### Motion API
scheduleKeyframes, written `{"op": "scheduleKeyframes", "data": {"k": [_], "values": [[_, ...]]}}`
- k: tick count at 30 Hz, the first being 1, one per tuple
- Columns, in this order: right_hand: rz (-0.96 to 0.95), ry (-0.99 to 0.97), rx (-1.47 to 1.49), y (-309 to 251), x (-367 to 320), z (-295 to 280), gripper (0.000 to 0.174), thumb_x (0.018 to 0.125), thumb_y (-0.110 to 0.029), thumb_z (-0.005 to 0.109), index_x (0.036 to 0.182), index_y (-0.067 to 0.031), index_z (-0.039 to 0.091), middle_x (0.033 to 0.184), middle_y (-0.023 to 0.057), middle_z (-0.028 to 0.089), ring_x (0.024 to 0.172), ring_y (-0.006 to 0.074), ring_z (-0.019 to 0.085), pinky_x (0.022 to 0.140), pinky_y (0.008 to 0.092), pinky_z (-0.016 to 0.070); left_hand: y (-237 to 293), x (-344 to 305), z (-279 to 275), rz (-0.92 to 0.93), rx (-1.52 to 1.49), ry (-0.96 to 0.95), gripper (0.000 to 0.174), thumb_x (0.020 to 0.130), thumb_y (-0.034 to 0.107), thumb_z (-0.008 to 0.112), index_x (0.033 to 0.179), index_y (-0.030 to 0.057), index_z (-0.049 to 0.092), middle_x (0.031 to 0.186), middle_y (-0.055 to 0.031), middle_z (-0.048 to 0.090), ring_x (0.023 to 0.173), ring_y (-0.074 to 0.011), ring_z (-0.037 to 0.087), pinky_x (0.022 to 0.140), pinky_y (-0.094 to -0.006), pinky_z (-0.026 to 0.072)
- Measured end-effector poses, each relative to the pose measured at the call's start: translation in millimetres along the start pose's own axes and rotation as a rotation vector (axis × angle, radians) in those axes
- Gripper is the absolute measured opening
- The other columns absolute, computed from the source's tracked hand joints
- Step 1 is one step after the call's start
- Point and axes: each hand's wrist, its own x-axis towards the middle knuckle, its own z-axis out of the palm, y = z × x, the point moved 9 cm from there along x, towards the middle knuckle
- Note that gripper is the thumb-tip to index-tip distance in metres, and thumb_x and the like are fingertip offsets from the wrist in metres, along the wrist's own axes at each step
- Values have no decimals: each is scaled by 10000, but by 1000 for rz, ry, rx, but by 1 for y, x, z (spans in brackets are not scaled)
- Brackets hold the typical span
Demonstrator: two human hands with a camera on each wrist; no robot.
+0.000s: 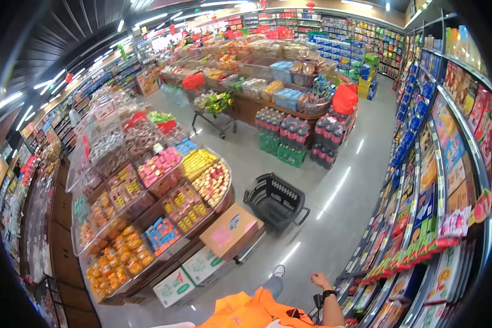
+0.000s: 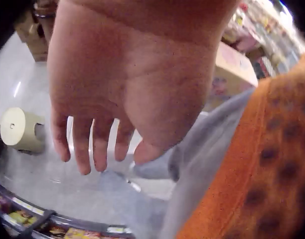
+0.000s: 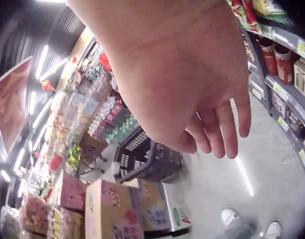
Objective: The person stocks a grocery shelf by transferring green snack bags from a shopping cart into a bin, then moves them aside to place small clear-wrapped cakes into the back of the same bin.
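In the head view the right hand [image 1: 321, 281], with a dark band at the wrist, hangs at the lower right beside the shelving. Seen from its wrist, the right hand [image 3: 192, 94] has loosely spread fingers and holds nothing; beyond it lie the grey floor and a black basket [image 3: 142, 157]. The left hand [image 2: 127, 84] dangles with relaxed fingers, empty, beside an orange garment [image 2: 257, 169] and grey trousers. It is out of the head view. The black basket [image 1: 276, 202] stands on the floor, ahead of the person and touched by neither hand.
Cardboard boxes [image 1: 232, 229] adjoin a display of packaged goods [image 1: 147, 202] on the left. Stocked shelves [image 1: 421, 202] line the right side. Bottle packs [image 1: 292, 134] and a loaded cart [image 1: 213, 106] stand farther ahead. A round cream stool [image 2: 23, 129] is near the left hand.
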Motion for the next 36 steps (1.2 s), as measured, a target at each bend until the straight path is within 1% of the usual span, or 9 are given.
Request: {"op": "scheduleKeyframes", "data": {"k": [4,7,9,14,17,21,24,29,36], "values": [[-44,-24,118,-24,21,-61,377,941,-242,577,1215,-2,675,1033,120,746,928,200,724,842,336,546,91,63,-34,18,102,-42,364,929,335,525,1133,93,704,1056,-159,730,1004,-298,702,865,-449,538],[79,97,444,73,32,-84,362,904,-226,610,1178,-5,698,886,108,751,731,178,699,672,315,552,174,118,-70,86,217,-51,374,923,342,526,1142,94,701,1054,-173,729,1003,-319,702,867,-461,539],[144,87,134,84,-1,-125,342,938,-209,597,1132,59,681,866,136,743,830,216,723,755,347,572,241,163,-94,162,326,-28,381,919,346,526,1147,95,699,1053,-183,728,1003,-334,702,868,-469,540],[332,106,289,91,19,-178,331,938,-219,594,1104,51,689,859,126,743,805,216,721,735,353,570,529,279,-197,564,155,294,378,918,351,544,1157,93,684,1047,-187,728,1003,-377,694,861,-471,542],[346,126,362,80,72,-217,326,938,-226,592,1087,46,693,856,120,743,790,216,719,723,356,569,732,258,-260,794,-138,346,388,915,331,599,1192,62,638,1122,-186,707,1094,-365,662,927,-439,523],[327,114,389,85,153,-286,321,938,-234,589,1065,39,700,851,113,743,770,216,717,706,361,567,892,228,-265,916,-276,225,378,955,284,569,1256,56,594,1107,-192,710,1073,-333,677,908,-419,523],[303,111,414,89,209,-363,318,938,-240,588,1048,34,704,847,107,743,755,216,716,694,365,566,907,267,-214,935,-172,259,352,978,271,545,1254,57,585,1070,-185,711,1005,-319,682,874,-419,524],[200,111,452,123,342,-507,316,938,-250,584,1020,26,712,841,97,743,731,216,714,674,371,564,787,313,-98,551,269,-174,453,897,422,614,1208,99,679,1126,-176,719,1058,-308,685,882,-445,517],[206,170,-47,53,556,-704,322,857,-292,572,845,-23,749,731,113,725,779,239,720,759,381,547,700,307,-148,-27,-42,-35,440,907,419,593,1194,97,681,1144,-195,705,1081,-336,671,902,-455,512]]}}
